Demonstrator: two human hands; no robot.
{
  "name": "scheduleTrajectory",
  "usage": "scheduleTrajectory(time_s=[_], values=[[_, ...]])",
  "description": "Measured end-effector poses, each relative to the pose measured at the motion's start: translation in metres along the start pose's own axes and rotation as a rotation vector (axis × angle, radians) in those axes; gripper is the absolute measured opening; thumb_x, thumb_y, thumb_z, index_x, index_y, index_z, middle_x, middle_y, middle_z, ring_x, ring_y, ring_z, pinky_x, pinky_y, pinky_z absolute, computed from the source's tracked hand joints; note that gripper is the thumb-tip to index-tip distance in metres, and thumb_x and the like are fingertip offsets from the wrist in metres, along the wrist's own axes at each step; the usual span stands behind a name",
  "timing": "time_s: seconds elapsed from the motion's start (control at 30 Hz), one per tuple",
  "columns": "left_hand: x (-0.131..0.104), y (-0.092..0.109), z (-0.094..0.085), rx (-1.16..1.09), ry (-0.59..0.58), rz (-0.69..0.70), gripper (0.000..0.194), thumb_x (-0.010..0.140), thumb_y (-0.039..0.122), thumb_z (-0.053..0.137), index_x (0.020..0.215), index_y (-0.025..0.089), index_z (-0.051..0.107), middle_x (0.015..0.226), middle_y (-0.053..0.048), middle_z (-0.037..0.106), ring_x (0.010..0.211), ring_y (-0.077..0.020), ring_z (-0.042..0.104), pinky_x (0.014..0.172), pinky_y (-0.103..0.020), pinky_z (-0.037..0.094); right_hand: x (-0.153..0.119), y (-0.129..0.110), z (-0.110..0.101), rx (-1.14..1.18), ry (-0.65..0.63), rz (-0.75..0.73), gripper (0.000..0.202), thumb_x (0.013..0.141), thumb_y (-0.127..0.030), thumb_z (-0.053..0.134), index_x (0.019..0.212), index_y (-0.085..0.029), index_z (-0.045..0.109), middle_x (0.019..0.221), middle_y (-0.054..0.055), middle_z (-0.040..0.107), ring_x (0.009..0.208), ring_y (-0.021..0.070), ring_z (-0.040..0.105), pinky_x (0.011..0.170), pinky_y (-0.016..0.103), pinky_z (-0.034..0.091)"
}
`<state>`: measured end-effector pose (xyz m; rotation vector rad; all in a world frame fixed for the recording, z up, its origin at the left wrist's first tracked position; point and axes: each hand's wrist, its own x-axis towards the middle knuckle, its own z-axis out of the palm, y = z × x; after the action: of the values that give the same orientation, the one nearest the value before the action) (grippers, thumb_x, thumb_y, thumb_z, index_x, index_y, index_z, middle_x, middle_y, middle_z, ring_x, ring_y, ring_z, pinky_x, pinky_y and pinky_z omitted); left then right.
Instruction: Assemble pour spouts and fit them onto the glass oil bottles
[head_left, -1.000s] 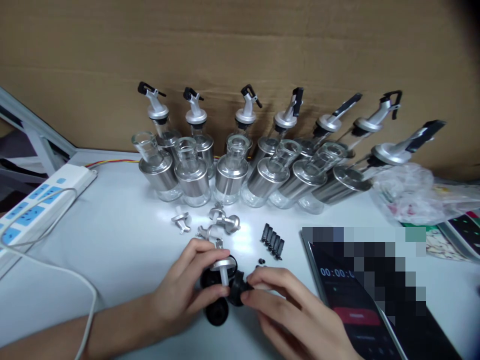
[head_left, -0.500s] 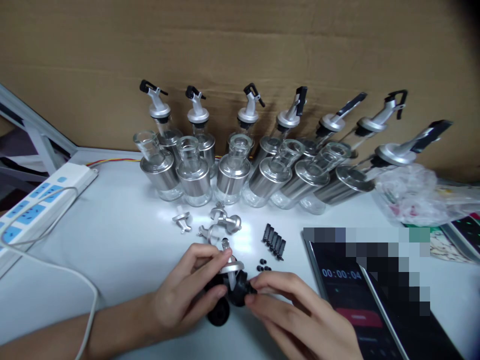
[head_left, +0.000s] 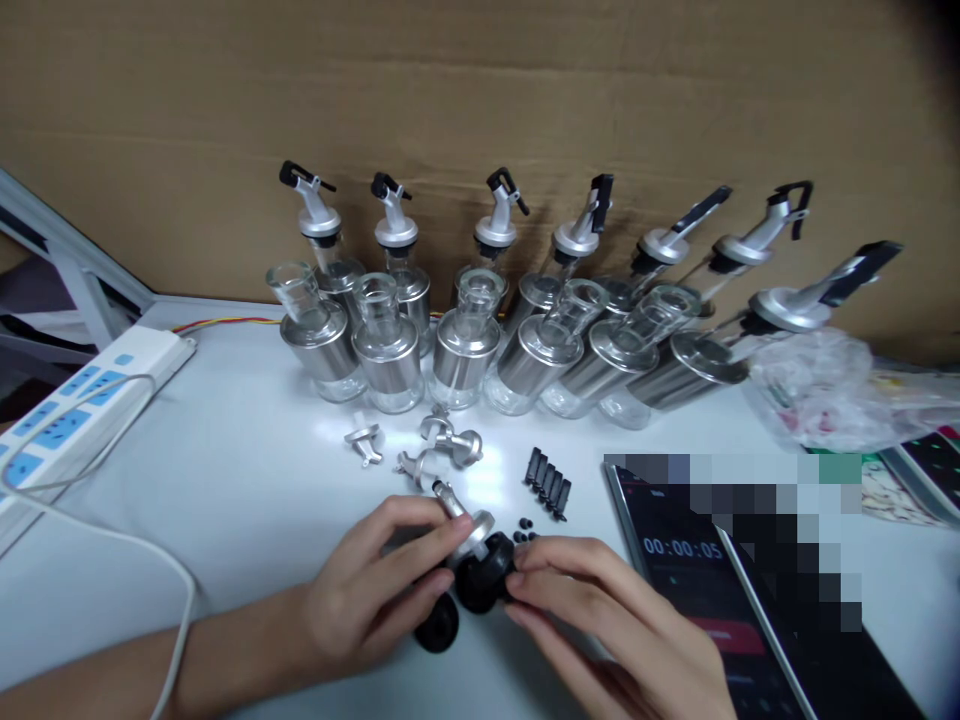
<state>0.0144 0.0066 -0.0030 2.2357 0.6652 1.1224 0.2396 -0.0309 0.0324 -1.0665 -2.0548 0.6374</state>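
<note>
My left hand point(head_left: 397, 570) is closed around a silver pourer spout point(head_left: 472, 535), its flange tilted toward the right. Pinched in my right hand point(head_left: 585, 600) is a black rubber stopper point(head_left: 496, 560), held against the underside of the spout; how far the two are joined I cannot tell. More black stoppers point(head_left: 436, 625) lie on the table just under my hands, partly hidden. Beyond my fingers, several loose silver spouts point(head_left: 442, 445) lie in a cluster. Black levers point(head_left: 547, 482) are lined up to the right, with small black caps point(head_left: 525, 525) nearer my right hand.
A row of open glass bottles with steel bands point(head_left: 465, 350) stands behind the parts. Farther back are bottles with fitted pourers point(head_left: 495, 235). A phone with a timer point(head_left: 682, 560) lies at right, a power strip point(head_left: 97, 390) and white cable point(head_left: 180, 590) at left. Plastic bags point(head_left: 817, 390) sit back right.
The spout has tipped over to the left at its top, its flange turning toward the stopper. My right hand has raised the stopper against the spout's underside.
</note>
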Motion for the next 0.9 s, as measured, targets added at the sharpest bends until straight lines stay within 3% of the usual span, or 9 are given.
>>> scheduleTrajectory(time_s=[0.33,0.57,0.77,0.9], values=[[-0.0003,-0.0024,-0.001,-0.057,-0.023,0.026,0.046,0.098,0.011,0.042,0.143,0.016,0.037,0.113,-0.013,0.051,0.104,-0.0182,0.057,0.089,-0.028,0.055,0.0009,-0.0012,-0.0006,-0.003,0.012,-0.005,0.022,0.086,-0.005,0.057,0.102,-0.018,0.062,0.096,0.006,0.064,0.085,0.0122,0.069,0.076,0.014,0.056],[0.0038,0.0004,-0.0014,-0.028,-0.023,0.052,0.045,0.097,0.017,0.049,0.141,0.016,0.04,0.102,-0.011,0.058,0.102,-0.02,0.062,0.084,-0.028,0.058,0.0085,-0.0024,0.0012,0.042,0.055,-0.04,0.015,0.092,-0.011,0.052,0.094,-0.018,0.065,0.09,0.007,0.065,0.08,0.0129,0.07,0.07,0.014,0.056],[0.0041,-0.0004,-0.0039,-0.089,-0.04,0.062,0.041,0.096,0.019,0.052,0.136,0.012,0.045,0.105,-0.013,0.057,0.1,-0.0206,0.063,0.083,-0.027,0.058,0.0058,-0.0026,-0.0011,0.075,-0.077,-0.031,0.017,0.092,-0.012,0.051,0.1,-0.021,0.064,0.092,0.005,0.066,0.076,0.012,0.069,0.066,0.015,0.056],[0.0046,-0.0007,-0.0037,-0.121,-0.032,0.084,0.043,0.094,0.021,0.056,0.134,0.01,0.046,0.104,-0.013,0.055,0.097,-0.0188,0.062,0.086,-0.026,0.057,0.0032,-0.0016,-0.0004,0.098,-0.083,-0.038,0.021,0.089,-0.008,0.057,0.106,-0.019,0.06,0.094,0.005,0.064,0.081,0.0105,0.068,0.074,0.012,0.055]])
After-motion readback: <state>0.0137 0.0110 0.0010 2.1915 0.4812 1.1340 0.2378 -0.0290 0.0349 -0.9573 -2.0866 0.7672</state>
